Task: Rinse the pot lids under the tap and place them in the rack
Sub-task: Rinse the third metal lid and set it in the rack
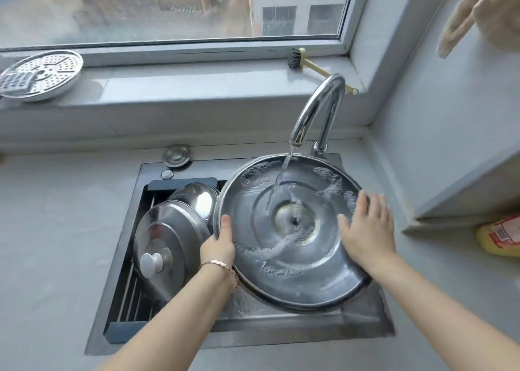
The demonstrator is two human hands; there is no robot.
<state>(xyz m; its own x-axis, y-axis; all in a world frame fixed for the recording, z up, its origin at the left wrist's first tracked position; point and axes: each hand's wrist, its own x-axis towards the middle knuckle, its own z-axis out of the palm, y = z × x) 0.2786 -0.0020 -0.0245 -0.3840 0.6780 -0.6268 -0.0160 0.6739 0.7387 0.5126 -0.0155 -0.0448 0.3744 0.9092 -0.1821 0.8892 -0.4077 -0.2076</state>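
Sink (363,318) crowded: left hand (218,247) fingers clamp big lid (289,235) rim; right hand (365,230) fingers apart, flat.

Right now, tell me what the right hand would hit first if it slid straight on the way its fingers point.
The right hand lies open on the big lid, fingers pointing up toward its far rim. Sliding on, it would first cross the suds there, then probably the tap base, though depth is unclear.
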